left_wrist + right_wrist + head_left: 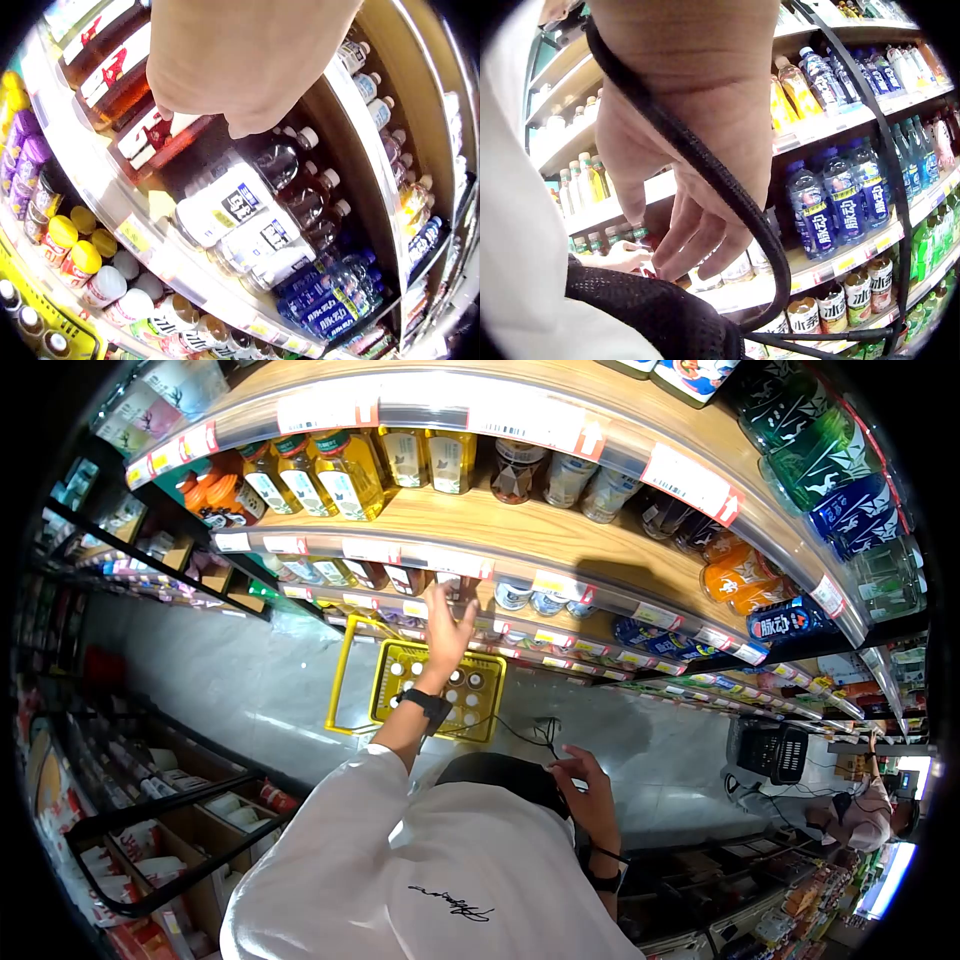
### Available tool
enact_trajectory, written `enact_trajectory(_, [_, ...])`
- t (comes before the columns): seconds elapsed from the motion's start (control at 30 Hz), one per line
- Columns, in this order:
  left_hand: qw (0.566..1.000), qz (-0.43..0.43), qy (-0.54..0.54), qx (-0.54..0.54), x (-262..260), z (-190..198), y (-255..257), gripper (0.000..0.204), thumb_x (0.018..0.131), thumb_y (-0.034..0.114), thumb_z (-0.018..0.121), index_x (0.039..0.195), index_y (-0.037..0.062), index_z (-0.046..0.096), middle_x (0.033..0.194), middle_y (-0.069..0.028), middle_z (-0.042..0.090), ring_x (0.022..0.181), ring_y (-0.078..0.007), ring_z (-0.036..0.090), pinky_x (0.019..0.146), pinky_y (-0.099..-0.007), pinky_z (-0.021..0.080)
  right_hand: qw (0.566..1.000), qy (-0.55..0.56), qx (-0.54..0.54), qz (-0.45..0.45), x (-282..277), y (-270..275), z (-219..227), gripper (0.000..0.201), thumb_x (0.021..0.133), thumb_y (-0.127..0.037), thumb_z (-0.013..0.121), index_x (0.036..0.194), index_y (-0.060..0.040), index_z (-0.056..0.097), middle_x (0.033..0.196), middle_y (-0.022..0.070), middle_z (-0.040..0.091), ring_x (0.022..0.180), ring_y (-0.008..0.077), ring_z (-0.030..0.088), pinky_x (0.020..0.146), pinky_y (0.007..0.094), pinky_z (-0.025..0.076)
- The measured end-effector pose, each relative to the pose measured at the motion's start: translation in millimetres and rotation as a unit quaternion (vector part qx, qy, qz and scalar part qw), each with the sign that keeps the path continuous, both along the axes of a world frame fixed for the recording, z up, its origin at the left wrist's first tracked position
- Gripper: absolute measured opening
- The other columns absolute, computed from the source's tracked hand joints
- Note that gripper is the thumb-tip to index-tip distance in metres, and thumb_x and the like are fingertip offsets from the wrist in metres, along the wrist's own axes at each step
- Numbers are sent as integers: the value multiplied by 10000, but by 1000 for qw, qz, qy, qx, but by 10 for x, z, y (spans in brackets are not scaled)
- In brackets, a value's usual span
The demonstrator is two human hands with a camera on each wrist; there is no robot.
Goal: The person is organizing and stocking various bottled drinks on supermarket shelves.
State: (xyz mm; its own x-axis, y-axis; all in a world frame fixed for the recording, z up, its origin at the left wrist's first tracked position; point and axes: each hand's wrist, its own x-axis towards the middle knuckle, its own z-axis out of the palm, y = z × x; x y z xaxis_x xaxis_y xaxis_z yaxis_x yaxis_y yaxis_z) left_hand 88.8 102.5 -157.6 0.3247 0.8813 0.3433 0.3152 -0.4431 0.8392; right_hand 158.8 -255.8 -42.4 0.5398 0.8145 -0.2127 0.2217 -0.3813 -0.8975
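In the head view my left hand reaches to a lower shelf, its thumb spread away from the fingers. Its fingertips are right at a dark amber bottle with a white label. The left wrist view shows this hand over the bottle, whose label has a red design; the back of the hand hides part of it. Similar amber bottles lie alongside. My right hand hangs near my body with loosely bent fingers and nothing in it. A dark cord crosses that wrist.
Below the left arm a yellow basket with several white-capped bottles stands on the grey floor. Blue-labelled bottles fill a shelf to the right. Another person is at far right beside a black basket.
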Motion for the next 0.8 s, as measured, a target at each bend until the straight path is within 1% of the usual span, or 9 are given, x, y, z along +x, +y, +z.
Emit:
enact_trajectory(0.1, [994, 22, -56, 92, -45, 117, 234, 599, 871, 94, 816, 1350, -26, 479, 1312, -259, 483, 1190, -461, 547, 996, -484, 491, 999, 38, 1, 3, 23, 59, 13, 383, 997, -58, 692, 1363, -30, 582, 1065, 116, 773, 942, 172, 747, 858, 310, 578])
enact_trajectory(0.17, [999, 1, 31, 15, -49, 116, 378, 657, 839, 131, 842, 1362, -33, 477, 1368, -275, 489, 1218, -487, 518, 1001, -496, 485, 999, 43, -11, 8, 31, 99, 59, 366, 1001, -57, 687, 1351, -22, 586, 1071, 116, 774, 975, 174, 747, 868, 309, 575])
enact_trajectory(0.27, [996, 1, 40, 77, 63, 43, 608, 573, 829, 158, 852, 1298, -10, 570, 1287, -260, 590, 1198, -479, 550, 987, -497, 497, 999, 37, 2, 18, 59, 121, 26, 359, 1003, -64, 688, 1345, -14, 589, 1067, 113, 773, 990, 171, 746, 861, 311, 577])
enact_trajectory(0.33, [997, -26, 2, 71, 175, -81, 786, 359, 798, 100, 855, 1106, -7, 705, 1056, -216, 731, 997, -419, 684, 877, -457, 545, 999, 29, 2, 22, 61, 125, 23, 358, 1005, -68, 690, 1345, -14, 589, 1069, 110, 773, 990, 170, 745, 851, 311, 578])
enact_trajectory(0.5, [999, -33, 32, 6, 245, -144, 938, 210, 784, 65, 835, 961, -8, 749, 910, -164, 778, 799, -322, 749, 736, -410, 577, 999, 35, -11, 3, -3, 52, 26, 357, 1007, -77, 693, 1343, -12, 591, 1059, 97, 772, 997, 168, 745, 840, 308, 579])
enact_trajectory(0.6, [985, -96, 28, -140, 98, 104, 797, 445, 761, 159, 893, 1123, -8, 693, 1081, -221, 742, 1033, -382, 712, 903, -434, 555, 999, 32, -22, -10, -58, -40, -53, 350, 1007, -77, 695, 1336, -11, 594, 1039, 89, 770, 970, 155, 740, 805, 293, 581])
enact_trajectory(0.7, [996, -35, -58, -50, -19, 7, 556, 648, 723, 155, 923, 1231, -23, 562, 1137, -249, 689, 1067, -385, 688, 921, -421, 546, 999, 41, -15, -28, -112, -67, -111, 336, 1005, -82, 701, 1321, -16, 606, 1021, 81, 764, 932, 139, 731, 751, 273, 580])
enact_trajectory(0.73, [991, -66, -72, -88, -81, 44, 492, 789, 701, 157, 942, 1288, -19, 446, 1165, -257, 641, 1086, -394, 665, 949, -429, 532, 999, 20, 5, -25, -126, -71, -138, 328, 1005, -79, 701, 1315, -21, 612, 1020, 78, 762, 921, 135, 727, 738, 271, 578])
enact_trajectory(0.8, [994, -66, -42, -72, -221, 16, 383, 806, 697, 154, 939, 1314, -11, 448, 1237, -250, 597, 1179, -398, 619, 982, -443, 517, 999, 1, 27, -26, -155, -80, -138, 320, 1004, -76, 701, 1309, -25, 618, 1018, 75, 761, 911, 131, 723, 725, 270, 575])
